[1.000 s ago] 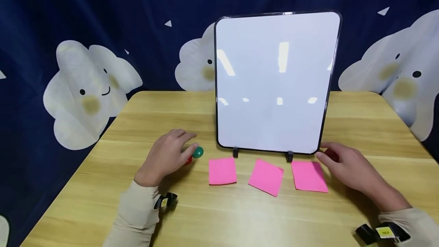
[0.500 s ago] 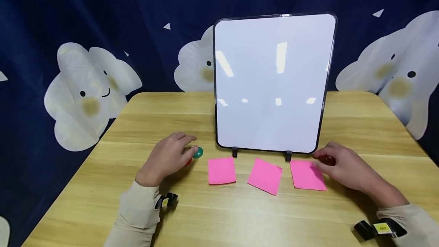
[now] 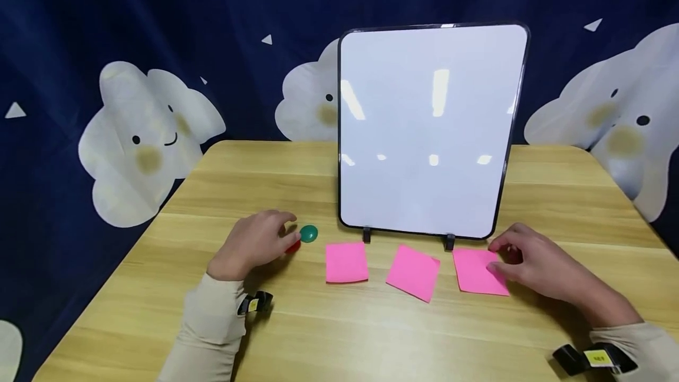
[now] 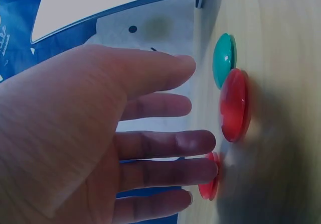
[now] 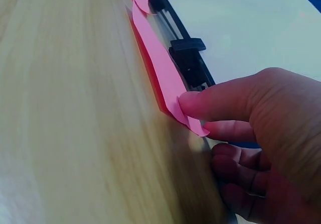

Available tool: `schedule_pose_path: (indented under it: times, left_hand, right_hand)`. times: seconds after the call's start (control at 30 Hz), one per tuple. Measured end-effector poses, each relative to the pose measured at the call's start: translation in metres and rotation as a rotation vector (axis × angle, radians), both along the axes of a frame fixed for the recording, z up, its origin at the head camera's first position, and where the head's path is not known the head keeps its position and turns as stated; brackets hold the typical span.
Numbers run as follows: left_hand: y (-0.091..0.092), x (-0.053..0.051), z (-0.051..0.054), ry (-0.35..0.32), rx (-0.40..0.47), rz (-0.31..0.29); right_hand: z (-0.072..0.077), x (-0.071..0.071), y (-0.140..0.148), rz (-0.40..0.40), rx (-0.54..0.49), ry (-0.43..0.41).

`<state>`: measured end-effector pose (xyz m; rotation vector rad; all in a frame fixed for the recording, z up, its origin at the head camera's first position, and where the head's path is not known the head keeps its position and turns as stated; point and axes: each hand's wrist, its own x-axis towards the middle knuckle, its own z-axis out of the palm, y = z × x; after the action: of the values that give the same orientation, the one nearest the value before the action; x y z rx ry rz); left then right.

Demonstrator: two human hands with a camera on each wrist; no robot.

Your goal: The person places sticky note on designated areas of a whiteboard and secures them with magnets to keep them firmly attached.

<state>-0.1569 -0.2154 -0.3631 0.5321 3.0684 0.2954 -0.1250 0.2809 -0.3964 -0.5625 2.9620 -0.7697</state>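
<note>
In the head view my left hand (image 3: 253, 246) hovers at the left of the table, its fingers loosely extended and holding nothing. Beside its fingertips lie a green magnet (image 3: 309, 233) and a red magnet (image 3: 293, 247). The left wrist view shows another red magnet (image 4: 214, 184), partly hidden behind the fingers. My right hand (image 3: 538, 264) is at the rightmost pink sticky note (image 3: 472, 276). Seen from the right wrist, thumb and index finger pinch that note's corner, which curls up a little; the other fingers are curled beneath.
A whiteboard (image 3: 429, 128) stands upright on small black feet (image 3: 450, 243) behind the notes. Two more pink sticky notes, one at the left (image 3: 346, 263) and a tilted middle note (image 3: 414, 273), lie on the wooden table (image 3: 339, 335). A dark blue cloud-print curtain (image 3: 239, 10) hangs behind.
My right hand has shifted left from beside the whiteboard's lower corner onto the right sticky note's edge. My left hand has drawn back slightly, uncovering more of the green magnet.
</note>
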Motion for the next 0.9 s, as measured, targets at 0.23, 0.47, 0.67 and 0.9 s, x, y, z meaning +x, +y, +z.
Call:
schedule_pose_path:
  times: [0.23,0.47,0.67,0.9]
  left_hand:
    - [-0.002,0.000,-0.005,-0.037,-0.007,-0.008]
    - [0.001,0.000,-0.007,-0.036,-0.042,0.015]
    - [0.001,0.002,-0.007,-0.086,-0.019,0.051]
    - [0.001,0.001,-0.007,-0.101,-0.021,0.035]
  right_hand:
    - [-0.003,0.001,0.001,-0.027,-0.045,0.016]
    - [-0.010,-0.001,0.002,-0.055,-0.089,0.119]
    - [-0.011,0.001,0.000,-0.099,-0.128,0.111]
    - [-0.008,0.002,-0.001,-0.133,-0.187,0.061]
